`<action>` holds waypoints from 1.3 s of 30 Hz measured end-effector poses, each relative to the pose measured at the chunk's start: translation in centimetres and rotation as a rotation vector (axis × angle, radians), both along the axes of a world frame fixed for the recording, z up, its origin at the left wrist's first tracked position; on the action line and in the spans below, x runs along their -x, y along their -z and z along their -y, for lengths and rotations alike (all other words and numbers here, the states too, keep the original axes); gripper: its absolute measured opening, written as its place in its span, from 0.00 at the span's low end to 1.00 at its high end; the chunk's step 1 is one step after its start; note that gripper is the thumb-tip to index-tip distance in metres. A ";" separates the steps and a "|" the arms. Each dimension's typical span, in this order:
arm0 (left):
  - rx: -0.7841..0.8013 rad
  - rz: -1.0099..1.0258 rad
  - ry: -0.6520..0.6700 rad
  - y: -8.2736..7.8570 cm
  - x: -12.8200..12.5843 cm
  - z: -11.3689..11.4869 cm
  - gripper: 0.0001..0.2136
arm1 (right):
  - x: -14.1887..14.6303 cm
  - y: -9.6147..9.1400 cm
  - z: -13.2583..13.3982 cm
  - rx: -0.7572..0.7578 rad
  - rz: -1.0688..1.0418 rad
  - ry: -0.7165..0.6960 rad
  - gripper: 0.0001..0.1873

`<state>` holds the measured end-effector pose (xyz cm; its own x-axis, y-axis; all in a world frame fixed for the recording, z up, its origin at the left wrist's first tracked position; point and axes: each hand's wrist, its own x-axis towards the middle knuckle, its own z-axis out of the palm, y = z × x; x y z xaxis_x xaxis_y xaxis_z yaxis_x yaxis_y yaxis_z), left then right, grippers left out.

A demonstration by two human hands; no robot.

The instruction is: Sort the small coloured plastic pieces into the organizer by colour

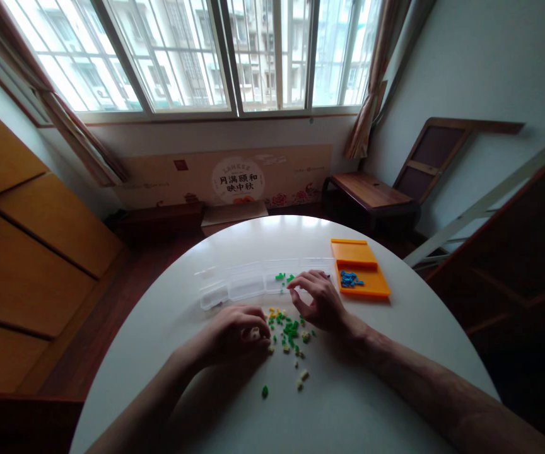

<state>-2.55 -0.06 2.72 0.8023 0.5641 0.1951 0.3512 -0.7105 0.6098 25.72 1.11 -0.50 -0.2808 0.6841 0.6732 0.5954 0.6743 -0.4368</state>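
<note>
Right hand (pixel 317 299) at the clear tray's (pixel 246 289) right end, thumb and fingertips apart. Left hand (pixel 229 329) curled beside loose green bricks (pixel 290 329), mid-table; whether its fingers grip anything, I cannot tell. Blue bricks (pixel 349 279) lie in the orange box (pixel 355 252), far right.

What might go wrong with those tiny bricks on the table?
The right hand reaching over the clear plastic box might nudge it and jostle the green bricks inside. The left hand, close beside the loose green and yellow bricks, could scatter some. The lone green brick might be overlooked.
</note>
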 end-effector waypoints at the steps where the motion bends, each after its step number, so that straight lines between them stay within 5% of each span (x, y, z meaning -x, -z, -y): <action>1: -0.003 0.017 -0.010 0.1 0.0 -0.1 0.04 | 0.0 0.0 0.0 -0.002 0.001 -0.005 0.06; 7: 0.024 0.146 -0.087 0.7 -0.3 -0.3 0.07 | -0.1 -0.2 0.3 -0.045 -0.001 -0.080 0.07; 16: 0.158 0.291 -0.253 0.3 -2.7 0.2 0.10 | -0.3 -0.6 1.1 -0.040 0.076 -0.386 0.08; 25: 0.301 0.469 -0.259 1.2 -4.9 -0.4 0.13 | -1.1 -0.8 0.6 -0.091 0.137 -0.441 0.04; 31: 0.180 0.445 -0.269 1.6 -4.9 0.2 0.11 | -1.5 -0.2 0.7 -0.165 0.144 -0.420 0.06; 36: -0.145 0.343 -0.357 1.6 -4.2 0.5 0.07 | -1.7 0.3 0.5 -0.148 0.034 -0.260 0.05; 39: -0.330 0.255 -0.299 1.8 -3.7 0.5 0.06 | -1.8 0.9 -0.1 -0.098 -0.043 -0.118 0.04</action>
